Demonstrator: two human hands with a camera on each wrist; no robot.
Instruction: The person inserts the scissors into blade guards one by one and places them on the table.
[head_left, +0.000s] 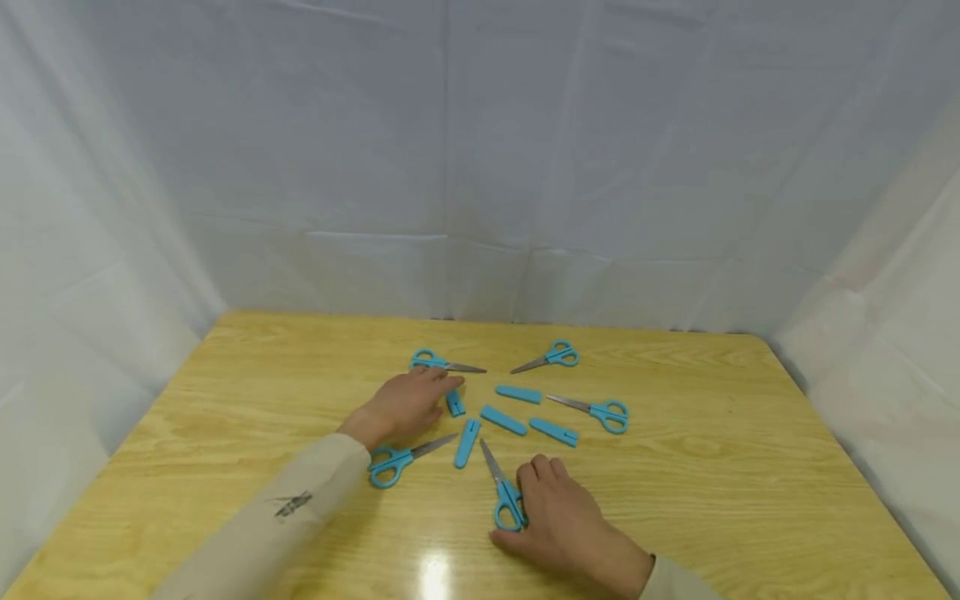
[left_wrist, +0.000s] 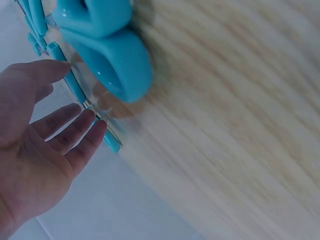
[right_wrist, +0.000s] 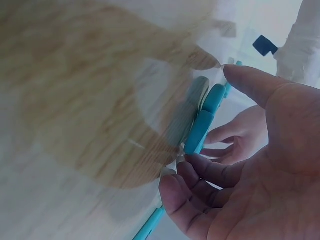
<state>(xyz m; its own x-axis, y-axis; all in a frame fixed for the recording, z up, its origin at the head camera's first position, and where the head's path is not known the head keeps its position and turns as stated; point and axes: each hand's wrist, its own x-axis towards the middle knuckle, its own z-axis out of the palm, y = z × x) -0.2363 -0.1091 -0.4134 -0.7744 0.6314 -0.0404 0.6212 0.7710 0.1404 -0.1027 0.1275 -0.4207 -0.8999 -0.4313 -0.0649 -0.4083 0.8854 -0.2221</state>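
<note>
My left hand point(head_left: 408, 404) hovers low over the table's left half, thumb and fingers apart around a blue blade cover point(head_left: 455, 404). Just beyond its fingers lie blue-handled scissors point(head_left: 431, 361); in the left wrist view the hand point(left_wrist: 47, 130) is relaxed and grips nothing. Another pair of scissors point(head_left: 392, 467) lies near that wrist, its handle loops point(left_wrist: 112, 60) large in the left wrist view. My right hand point(head_left: 562, 517) spreads beside the front scissors point(head_left: 507, 504), thumb and fingers on either side of the handle point(right_wrist: 205, 120); I see no pinch.
More scissors lie at the back right point(head_left: 561, 354) and right point(head_left: 609, 417). Loose blue blade covers point(head_left: 502, 420), point(head_left: 467, 443), point(head_left: 519, 394), point(head_left: 553, 432) rest in the middle. White sheeting point(head_left: 480, 167) hangs behind and beside the wooden table point(head_left: 712, 500).
</note>
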